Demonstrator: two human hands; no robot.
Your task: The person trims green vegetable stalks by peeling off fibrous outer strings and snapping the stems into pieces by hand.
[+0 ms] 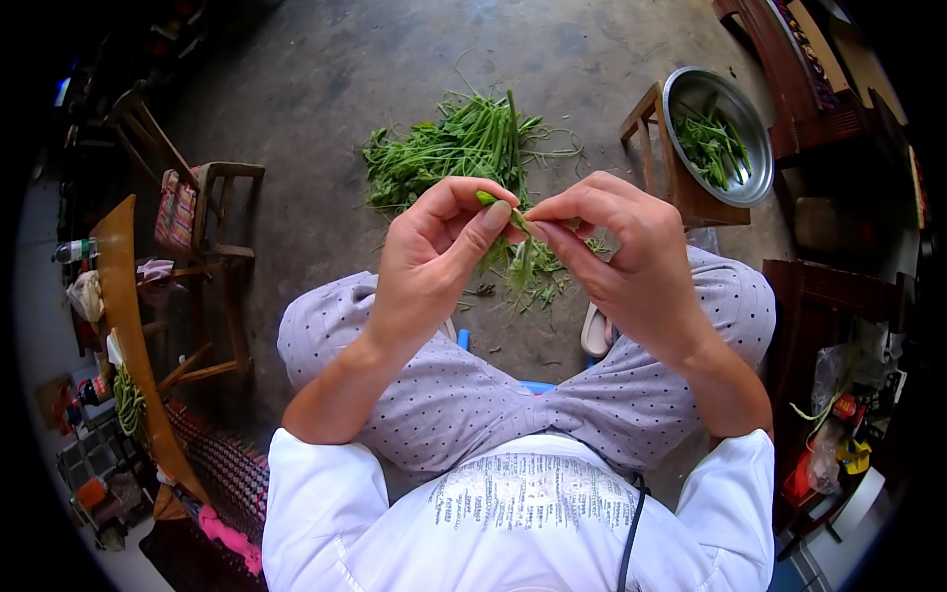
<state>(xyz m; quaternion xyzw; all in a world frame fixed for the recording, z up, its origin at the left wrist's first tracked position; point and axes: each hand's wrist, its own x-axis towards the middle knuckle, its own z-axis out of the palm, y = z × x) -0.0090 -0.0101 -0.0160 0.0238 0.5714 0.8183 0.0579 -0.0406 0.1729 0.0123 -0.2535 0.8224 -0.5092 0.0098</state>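
Between my hands is a small green sprig [521, 259], its leaves hanging below the fingertips. My left hand [439, 259] pinches its stem between thumb and index finger, and a green tip pokes out above the thumb. My right hand [631, 259] is closed in a pinch on the same sprig, just right of the left fingertips. Beyond the hands, a heap of long green stems and leaves [454, 148] lies on the concrete floor. Loose leaf scraps [543, 293] are scattered on the floor below the sprig.
At the upper right a metal basin [761, 153] with cut greens rests on a wooden stool [691, 210]. A wooden chair [212, 183] and a table edge [128, 296] are on the left. Dark wooden furniture [838, 286] and bagged items are on the right.
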